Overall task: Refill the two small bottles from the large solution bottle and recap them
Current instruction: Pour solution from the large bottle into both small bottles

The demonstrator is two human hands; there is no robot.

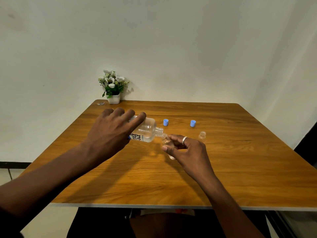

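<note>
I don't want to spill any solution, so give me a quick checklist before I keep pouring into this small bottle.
1. Large clear solution bottle in left hand, tipped, uncapped: ok.
2. Its neck meets the mouth of the small clear bottle: ok.
3. Right hand grip on that bottle: ok.
4. Fill level inside it: cannot tell.
5. Second small clear bottle upright, open, on the wooden table: ok.
6. Two blue caps on the table, within reach: ok.

Silver ring, bare forearms
</note>
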